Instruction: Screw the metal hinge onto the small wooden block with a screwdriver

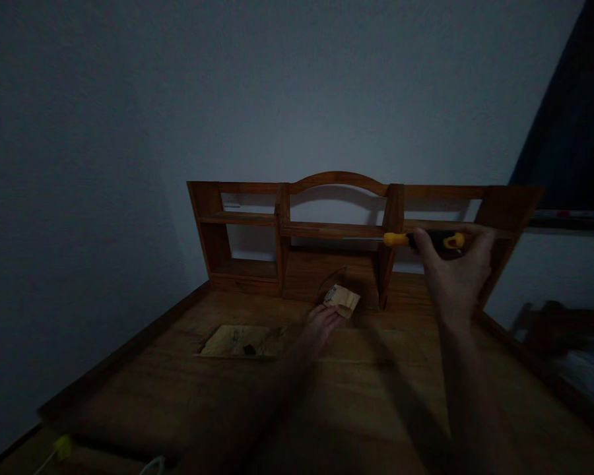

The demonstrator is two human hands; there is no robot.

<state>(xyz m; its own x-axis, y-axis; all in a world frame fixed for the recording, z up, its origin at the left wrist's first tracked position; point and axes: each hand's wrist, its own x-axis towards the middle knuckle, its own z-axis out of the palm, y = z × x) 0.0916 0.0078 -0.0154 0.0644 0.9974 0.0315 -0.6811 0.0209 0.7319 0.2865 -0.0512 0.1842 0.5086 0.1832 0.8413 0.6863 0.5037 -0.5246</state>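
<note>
Yellow-and-black screwdriver [396, 239] (slim-shafted) clamped in right fingers [481, 241], pale wood piece [344, 299] in left fingers' [329, 316] grip

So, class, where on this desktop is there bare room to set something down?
Bare desktop lies between the pale patch and the left edge, and, dimly, between the right forearm and right edge. The centre is crowded: the left hand holds a pale piece, the right hand a screwdriver.

We cannot make out the small dark marks on the wooden piece [347, 303]. Our right hand [456, 277] hides part of the screwdriver [396, 239]. The bottom edge cuts off our white cord [154, 461].
</note>
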